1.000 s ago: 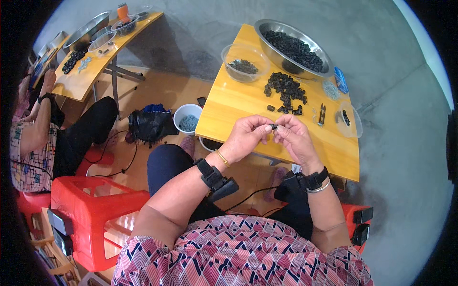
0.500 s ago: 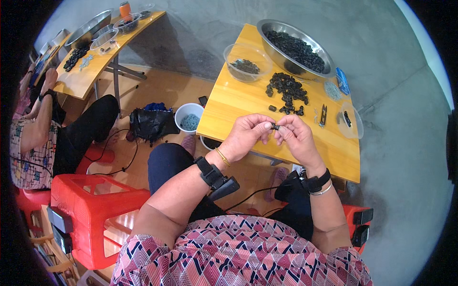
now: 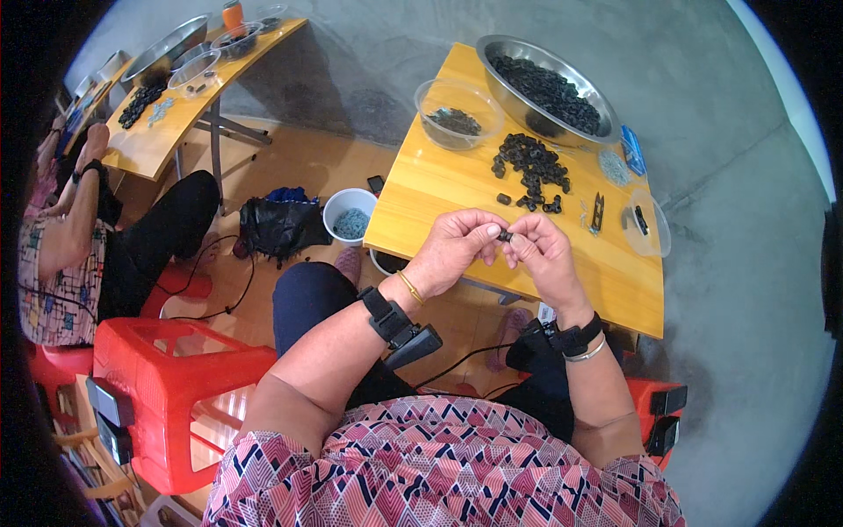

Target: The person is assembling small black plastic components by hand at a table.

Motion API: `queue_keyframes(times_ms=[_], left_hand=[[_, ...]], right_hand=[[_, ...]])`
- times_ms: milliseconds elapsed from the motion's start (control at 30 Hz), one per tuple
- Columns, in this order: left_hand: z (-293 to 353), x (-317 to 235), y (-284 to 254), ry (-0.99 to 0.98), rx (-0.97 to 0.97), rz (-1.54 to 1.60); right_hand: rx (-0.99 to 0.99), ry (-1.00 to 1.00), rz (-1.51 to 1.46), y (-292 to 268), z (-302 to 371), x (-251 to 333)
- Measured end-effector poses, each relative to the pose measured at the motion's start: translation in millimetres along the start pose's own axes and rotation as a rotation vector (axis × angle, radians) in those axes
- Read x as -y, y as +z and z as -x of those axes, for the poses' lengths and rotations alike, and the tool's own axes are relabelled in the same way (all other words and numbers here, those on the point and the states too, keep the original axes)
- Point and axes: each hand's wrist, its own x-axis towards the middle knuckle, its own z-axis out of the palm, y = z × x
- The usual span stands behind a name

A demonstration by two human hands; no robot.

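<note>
Over the near edge of the yellow wooden table [image 3: 413,206], my two hands meet at a small black part [image 3: 505,234]. My left hand [image 3: 463,243] pinches it between thumb and fingers, and my right hand [image 3: 537,249] grips its other side. Fingertips cover much of the part, so its exact kind is hard to make out. Just beyond my hands lies a loose pile of short black cylindrical pieces [image 3: 532,167]. To the right of the pile rest small thread snips [image 3: 598,212] and a few tiny pale bits.
A steel basin [image 3: 601,132] of black pieces and a clear bowl [image 3: 430,132] stand at the back. A shallow clear dish [image 3: 654,237] sits at the right edge, near a blue packet [image 3: 631,149]. Left are a white bucket [image 3: 338,206], a red stool [image 3: 145,351] and another person's arm [image 3: 83,189].
My hands stay almost in place, still pinching the black part, with slight finger movement. The other person's hand at the left table has shifted a little.
</note>
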Motion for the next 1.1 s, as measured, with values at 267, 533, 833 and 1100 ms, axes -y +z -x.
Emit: queue_keyframes(times_ms=[267, 533, 833, 1100], left_hand=[[-1, -2, -1, -0.036, -0.047, 0.132], [0, -4, -1, -0.031, -0.007, 0.174], [1, 0, -2, 0.033, 0.001, 0.027], [2, -7, -1, -0.019, 0.030, 0.018]], right_hand=[[-0.083, -0.081, 0.170, 6, 3, -6], [-0.220, -0.162, 0.095, 20, 5, -21], [-0.235, -0.182, 0.017, 27, 5, -19], [-0.108, -0.260, 0.417, 14, 6, -5]])
